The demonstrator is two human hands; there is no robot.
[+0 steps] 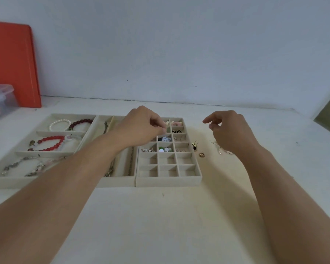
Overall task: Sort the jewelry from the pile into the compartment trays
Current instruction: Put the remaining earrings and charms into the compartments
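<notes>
Three beige compartment trays lie side by side. The left tray (8,181) holds bead bracelets, the middle tray (116,182) holds chains, and the small-grid tray (169,181) holds earrings in its far cells. My left hand (141,126) hovers over the grid tray's far cells, thumb and fingertips pinched together on what looks like a tiny piece. My right hand (231,130) hangs over the leftover pile right of the trays, fingers loosely curled and holding nothing. The pile shows gold studs (194,145), a small gold charm (201,154) and clear drop earrings (220,149) partly hidden under my wrist.
An orange board (11,63) leans on the wall at the far left, with a clear plastic box (0,100) in front of it. The white table (170,225) runs back to the wall, and its right edge lies beyond my right hand.
</notes>
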